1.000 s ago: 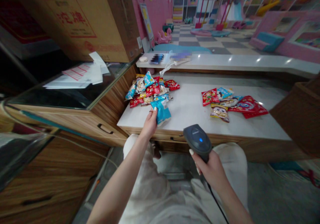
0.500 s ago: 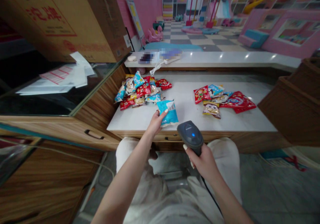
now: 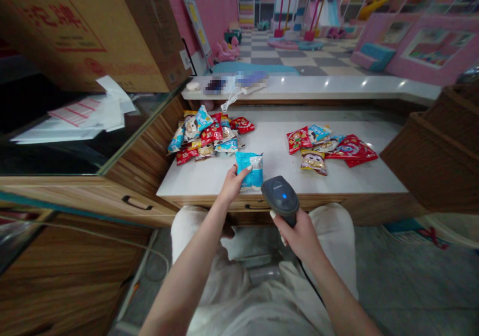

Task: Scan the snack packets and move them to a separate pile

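A light blue snack bag [image 3: 248, 175] with a white barcode patch is held near the front edge of the white desk [image 3: 202, 180]. My left hand [image 3: 234, 182] grips it by its left side, thumb on top. My right hand [image 3: 298, 229] is wrapped round the handle of a dark grey barcode scanner [image 3: 280, 196], whose head points at the bag and shows a lit blue light. Left of the bag lies a heap of red, blue and brown snack bags [image 3: 211, 131]. Further right is a smaller group of similar snack bags [image 3: 313, 161].
A large cardboard box [image 3: 93, 31] and loose papers [image 3: 82, 114] rest on the glass-topped counter at left. Brown woven baskets [image 3: 430, 161] stand at right. A raised white ledge [image 3: 318, 86] runs behind the desk, with a white cable [image 3: 232, 96] hanging over it.
The view has shifted slightly. The blue bag is turned a little straighter in my left hand, and the scanner stays close to it in my right hand.
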The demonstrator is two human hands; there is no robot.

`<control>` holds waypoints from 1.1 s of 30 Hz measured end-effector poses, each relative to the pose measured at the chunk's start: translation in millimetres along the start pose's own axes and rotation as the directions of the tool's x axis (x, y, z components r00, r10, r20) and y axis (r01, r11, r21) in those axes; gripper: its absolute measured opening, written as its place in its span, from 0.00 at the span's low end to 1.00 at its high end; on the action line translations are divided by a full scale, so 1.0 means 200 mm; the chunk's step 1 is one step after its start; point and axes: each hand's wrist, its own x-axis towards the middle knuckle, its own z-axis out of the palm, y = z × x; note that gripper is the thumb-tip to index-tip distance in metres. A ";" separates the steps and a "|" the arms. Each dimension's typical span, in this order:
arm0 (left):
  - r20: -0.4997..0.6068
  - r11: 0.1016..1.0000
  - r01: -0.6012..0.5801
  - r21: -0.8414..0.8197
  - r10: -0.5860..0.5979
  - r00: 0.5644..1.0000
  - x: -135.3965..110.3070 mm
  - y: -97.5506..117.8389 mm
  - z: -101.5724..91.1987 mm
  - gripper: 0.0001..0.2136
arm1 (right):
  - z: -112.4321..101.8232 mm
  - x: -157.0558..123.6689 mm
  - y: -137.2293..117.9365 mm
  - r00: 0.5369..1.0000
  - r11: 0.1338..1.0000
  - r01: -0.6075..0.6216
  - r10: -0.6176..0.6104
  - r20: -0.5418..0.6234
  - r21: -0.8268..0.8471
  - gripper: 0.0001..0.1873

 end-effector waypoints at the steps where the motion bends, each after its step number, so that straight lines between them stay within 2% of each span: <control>1: -0.003 1.000 -0.003 0.008 0.003 1.000 0.00 0.00 0.00 0.33 | 0.00 0.00 -0.01 1.000 1.000 0.001 -0.001 0.002 -0.001 0.15; 8: -0.005 1.000 -0.003 0.016 0.003 1.000 0.01 -0.01 -0.01 0.34 | 0.01 0.01 -0.01 1.000 1.000 0.012 -0.012 0.020 -0.013 0.15; 15: -0.030 0.997 -0.042 0.059 0.044 0.999 0.02 -0.03 -0.02 0.31 | 0.01 0.02 -0.01 0.999 0.999 0.036 -0.036 -0.004 -0.017 0.15; 19: -0.004 0.999 -0.026 0.029 0.027 1.000 0.00 -0.01 -0.01 0.32 | 0.01 0.02 -0.01 0.999 0.999 0.036 -0.036 -0.002 -0.007 0.14; 26: -0.024 0.999 -0.011 0.030 0.012 1.000 -0.01 0.00 0.00 0.34 | -0.01 -0.01 0.01 1.000 1.000 0.015 -0.015 -0.005 -0.011 0.15; 30: -0.026 1.000 -0.004 0.020 0.005 1.000 0.03 -0.01 0.04 0.30 | -0.07 -0.02 0.03 1.000 1.000 -0.012 0.011 -0.028 -0.013 0.17; 33: 0.042 0.997 -0.059 0.055 0.057 0.997 0.09 -0.01 0.13 0.25 | -0.13 -0.03 0.03 0.997 1.000 -0.028 0.029 -0.066 0.012 0.18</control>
